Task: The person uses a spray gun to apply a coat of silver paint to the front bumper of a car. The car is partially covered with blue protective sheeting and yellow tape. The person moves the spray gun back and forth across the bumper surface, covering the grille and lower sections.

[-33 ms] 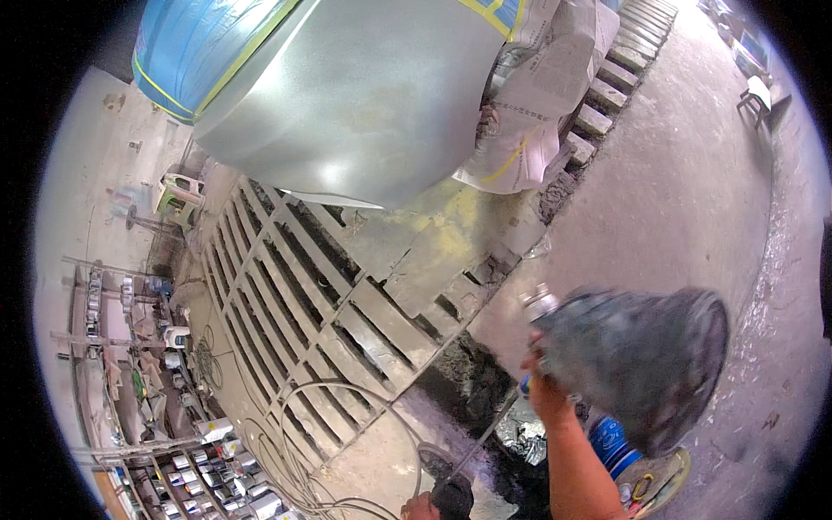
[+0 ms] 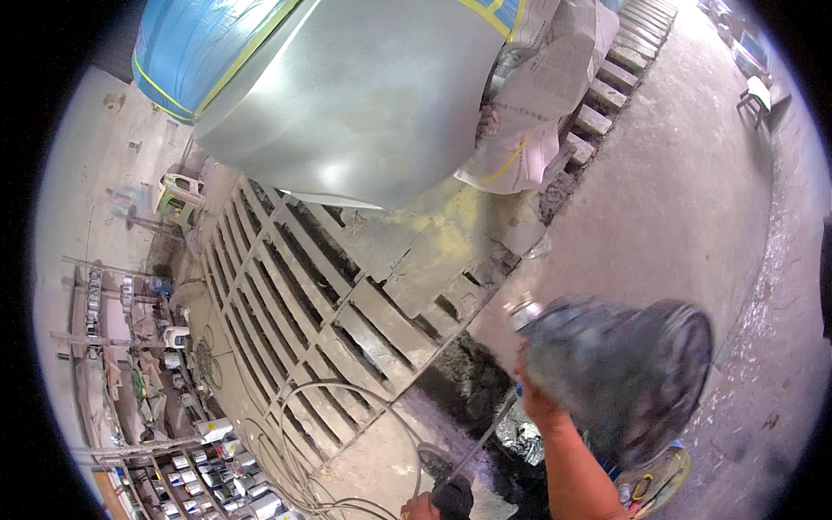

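I see a large round paint-smeared container (image 2: pixel 620 377), blurred, tipped on its side with its dark rim facing right, held up over the concrete floor (image 2: pixel 685 199) at the lower right of the view. My right hand (image 2: pixel 539 400) grips it from the left, fingers clenched against its near side, so the container's bulk sits to the right of and above the fingers. A small pale cap or nozzle (image 2: pixel 523 310) shows at its upper left edge. My left hand (image 2: pixel 438 503), at the bottom edge, is closed around the dark handle of a thin rod (image 2: pixel 481 438) that slants up toward the right hand. Beyond lies a metal floor grating (image 2: pixel 295 295), and over it a grey car body panel (image 2: pixel 355 95) with blue masking film (image 2: pixel 186 43) and paper masking (image 2: pixel 542 95). Shelves of paint cans (image 2: pixel 199 468) line the lower left.
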Demonstrator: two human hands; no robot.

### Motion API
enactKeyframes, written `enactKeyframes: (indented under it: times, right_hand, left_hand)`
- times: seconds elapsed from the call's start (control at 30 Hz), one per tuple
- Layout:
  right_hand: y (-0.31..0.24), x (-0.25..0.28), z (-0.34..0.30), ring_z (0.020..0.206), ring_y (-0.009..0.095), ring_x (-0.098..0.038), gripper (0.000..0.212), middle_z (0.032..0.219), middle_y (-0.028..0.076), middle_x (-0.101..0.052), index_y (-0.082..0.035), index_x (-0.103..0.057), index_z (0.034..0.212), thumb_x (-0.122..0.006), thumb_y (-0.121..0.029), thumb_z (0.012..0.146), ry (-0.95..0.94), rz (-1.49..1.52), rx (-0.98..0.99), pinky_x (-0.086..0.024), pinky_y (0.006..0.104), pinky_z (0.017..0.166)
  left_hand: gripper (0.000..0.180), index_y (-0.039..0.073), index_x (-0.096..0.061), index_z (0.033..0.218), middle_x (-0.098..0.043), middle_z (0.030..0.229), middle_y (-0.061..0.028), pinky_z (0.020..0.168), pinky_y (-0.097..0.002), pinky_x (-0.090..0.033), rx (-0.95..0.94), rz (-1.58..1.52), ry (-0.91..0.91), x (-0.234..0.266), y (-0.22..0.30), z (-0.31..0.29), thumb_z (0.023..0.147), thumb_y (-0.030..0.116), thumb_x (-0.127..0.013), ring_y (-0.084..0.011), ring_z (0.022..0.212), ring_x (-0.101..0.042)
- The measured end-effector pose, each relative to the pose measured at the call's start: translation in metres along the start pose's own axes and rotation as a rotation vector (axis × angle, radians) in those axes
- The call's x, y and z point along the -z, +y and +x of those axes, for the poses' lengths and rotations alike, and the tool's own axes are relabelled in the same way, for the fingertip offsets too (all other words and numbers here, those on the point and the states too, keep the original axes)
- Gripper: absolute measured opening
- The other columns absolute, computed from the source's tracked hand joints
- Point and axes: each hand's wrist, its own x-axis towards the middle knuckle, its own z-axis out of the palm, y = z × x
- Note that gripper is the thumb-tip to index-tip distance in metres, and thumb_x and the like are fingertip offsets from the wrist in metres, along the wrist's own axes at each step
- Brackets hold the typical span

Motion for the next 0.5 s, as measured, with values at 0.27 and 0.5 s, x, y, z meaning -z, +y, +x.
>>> enactKeyframes:
  times: [0.27, 0.5]
  right_hand:
    - [0.012, -0.007, -0.011, 0.067, 0.009, -0.049, 0.029, 0.08, 0.002, -0.056, -0.007, -0.053, 0.114, -0.06, -0.022, 0.09, -0.164, 0.309, -0.111, -0.042, 0.0239, 0.062]
    - [-0.014, 0.047, 0.026, 0.064, 0.008, -0.047, 0.034, 0.078, 0.002, -0.056, -0.006, -0.052, 0.115, -0.059, -0.028, 0.09, 0.258, 0.533, -0.25, -0.041, 0.0241, 0.059]
  left_hand:
    - [0.036, 0.004, -0.052, 0.112, -0.059, 0.101, -0.0176, 0.086, -0.0483, -0.041, 0.013, 0.033, -0.06, -0.005, -0.004, 0.004, 0.081, 0.021, -0.052, -0.0348, 0.098, -0.055]
    - [0.035, 0.003, -0.053, 0.11, -0.058, 0.099, -0.0182, 0.084, -0.049, -0.042, -0.02, -0.025, -0.031, 0.005, 0.001, 0.006, 0.081, 0.022, -0.051, -0.0357, 0.096, -0.055]
